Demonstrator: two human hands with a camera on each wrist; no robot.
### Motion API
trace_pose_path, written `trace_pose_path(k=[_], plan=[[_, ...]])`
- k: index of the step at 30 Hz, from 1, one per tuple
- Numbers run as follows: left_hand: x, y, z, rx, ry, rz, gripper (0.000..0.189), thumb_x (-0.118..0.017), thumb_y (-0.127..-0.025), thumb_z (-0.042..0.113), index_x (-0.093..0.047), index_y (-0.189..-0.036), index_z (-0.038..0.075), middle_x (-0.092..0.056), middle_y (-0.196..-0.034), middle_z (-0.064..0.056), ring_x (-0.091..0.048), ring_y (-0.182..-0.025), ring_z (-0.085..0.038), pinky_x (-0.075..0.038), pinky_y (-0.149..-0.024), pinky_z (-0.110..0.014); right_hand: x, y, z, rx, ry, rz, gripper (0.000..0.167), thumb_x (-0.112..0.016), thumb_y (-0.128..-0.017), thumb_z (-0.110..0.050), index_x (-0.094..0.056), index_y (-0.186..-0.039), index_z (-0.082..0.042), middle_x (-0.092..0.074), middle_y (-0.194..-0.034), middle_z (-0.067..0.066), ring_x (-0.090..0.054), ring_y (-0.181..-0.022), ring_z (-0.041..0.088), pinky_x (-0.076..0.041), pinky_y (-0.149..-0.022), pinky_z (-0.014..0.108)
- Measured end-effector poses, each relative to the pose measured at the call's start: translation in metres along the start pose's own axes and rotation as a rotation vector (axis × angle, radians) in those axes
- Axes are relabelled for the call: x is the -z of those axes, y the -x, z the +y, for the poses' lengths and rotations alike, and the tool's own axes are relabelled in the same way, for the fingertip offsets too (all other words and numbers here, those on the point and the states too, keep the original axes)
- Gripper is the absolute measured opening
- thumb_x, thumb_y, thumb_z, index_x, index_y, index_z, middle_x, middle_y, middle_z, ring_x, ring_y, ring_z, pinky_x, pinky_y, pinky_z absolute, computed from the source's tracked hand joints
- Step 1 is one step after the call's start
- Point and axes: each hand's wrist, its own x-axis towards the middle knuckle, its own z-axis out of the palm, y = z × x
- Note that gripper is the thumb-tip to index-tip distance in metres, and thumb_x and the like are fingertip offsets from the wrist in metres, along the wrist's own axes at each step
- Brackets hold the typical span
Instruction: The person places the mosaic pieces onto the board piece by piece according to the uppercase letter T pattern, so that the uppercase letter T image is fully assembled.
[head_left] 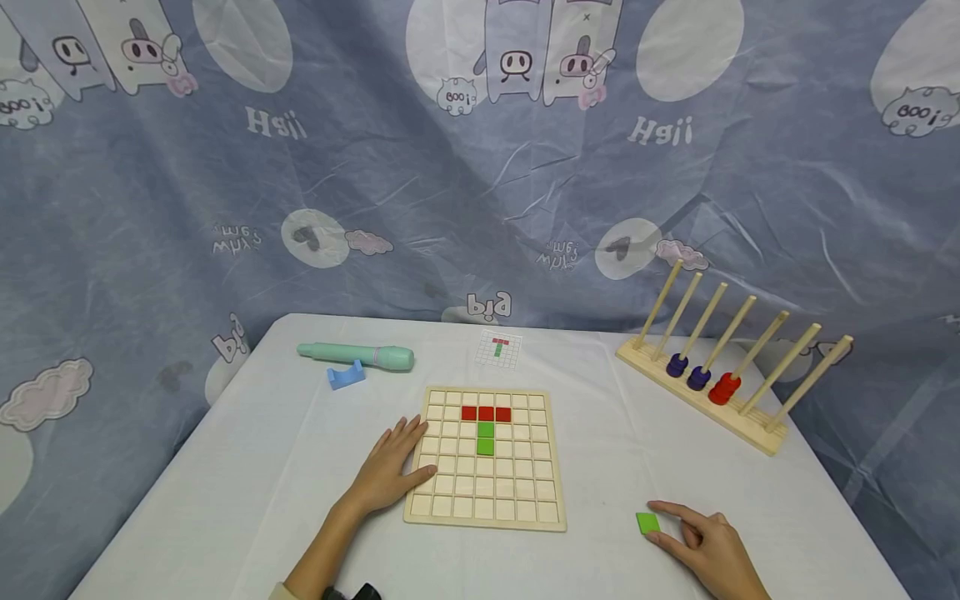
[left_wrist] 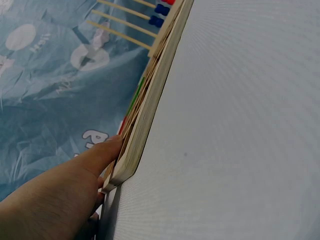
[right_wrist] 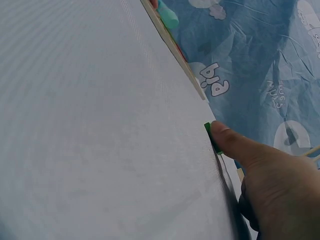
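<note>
A wooden grid board (head_left: 517,525) lies on the white table. Three red tiles (head_left: 486,413) form a row in its upper part, with two green tiles (head_left: 486,437) in a column below the middle one. My left hand (head_left: 386,471) rests along the board's left edge, fingers extended and thumb over the border, as the left wrist view also shows. Off to the right of the board, my right hand (head_left: 708,546) pinches a loose green tile (head_left: 647,523) between thumb and forefinger, low over the tabletop. The right wrist view shows the thumb against this green tile (right_wrist: 214,139).
Behind the board lies a pattern card (head_left: 498,350) with a small red and green T. A mint-green tube-like object (head_left: 360,356) and a blue curved stand (head_left: 347,376) are at the back left. A wooden peg rack (head_left: 705,396) with blue and red beads stands at the back right.
</note>
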Motion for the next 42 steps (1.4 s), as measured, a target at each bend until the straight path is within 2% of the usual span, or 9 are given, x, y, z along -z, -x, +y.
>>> trace_pose_path(k=[6,15,23,31,38,42], plan=[[0.001,0.0,0.001,0.0,0.004,0.002,0.076,-0.058,-0.085,0.05,-0.033,-0.144,0.008,-0.027,-0.149,-0.009,-0.015,-0.139,-0.027,-0.01,-0.111,-0.045,0.0,0.0,0.0,-0.011,0.011,-0.01,0.033,-0.081,-0.068,-0.034,-0.071,-0.097,-0.022,-0.025,-0.048,-0.015,-0.021,-0.044,0.001,-0.025,-0.063,0.026],[-0.001,0.0,0.0,-0.001,-0.002,0.007,0.076,-0.057,-0.085,0.052,-0.033,-0.143,0.008,-0.027,-0.149,-0.008,-0.016,-0.138,-0.027,-0.011,-0.111,-0.046,-0.001,0.0,0.0,0.014,0.007,-0.004,0.033,-0.081,-0.067,-0.033,-0.072,-0.096,-0.022,-0.023,-0.047,-0.016,-0.019,-0.043,0.0,-0.024,-0.06,0.024],[-0.001,0.0,-0.001,-0.001,-0.004,0.005,0.077,-0.056,-0.085,0.053,-0.033,-0.144,0.009,-0.027,-0.149,-0.008,-0.015,-0.139,-0.027,-0.01,-0.111,-0.045,-0.003,0.001,0.001,0.082,-0.021,0.044,0.028,-0.083,-0.065,-0.027,-0.071,-0.091,-0.025,-0.02,-0.048,-0.02,-0.015,-0.042,-0.003,-0.026,-0.06,0.022],[-0.002,0.0,-0.003,-0.004,-0.008,0.009,0.077,-0.055,-0.085,0.054,-0.033,-0.144,0.009,-0.027,-0.149,-0.008,-0.015,-0.139,-0.027,-0.01,-0.111,-0.045,-0.004,0.0,0.001,0.095,-0.025,0.058,0.028,-0.083,-0.065,-0.025,-0.07,-0.09,-0.025,-0.021,-0.048,-0.02,-0.015,-0.042,-0.003,-0.026,-0.059,0.022],[-0.002,0.001,-0.003,-0.006,-0.011,0.01,0.077,-0.055,-0.085,0.054,-0.033,-0.144,0.009,-0.027,-0.149,-0.008,-0.015,-0.139,-0.027,-0.01,-0.111,-0.045,-0.003,-0.006,-0.001,0.06,0.004,0.092,0.028,-0.083,-0.066,-0.029,-0.069,-0.089,-0.025,-0.025,-0.047,-0.018,-0.02,-0.042,0.0,-0.021,-0.054,0.023],[-0.003,0.0,-0.004,-0.011,-0.01,0.015,0.077,-0.055,-0.085,0.055,-0.033,-0.144,0.009,-0.027,-0.149,-0.008,-0.016,-0.138,-0.028,-0.01,-0.111,-0.046,-0.009,-0.015,-0.004,0.113,-0.004,0.125,0.03,-0.083,-0.065,-0.03,-0.068,-0.091,-0.027,-0.026,-0.047,-0.019,-0.02,-0.042,0.001,-0.02,-0.053,0.022]])
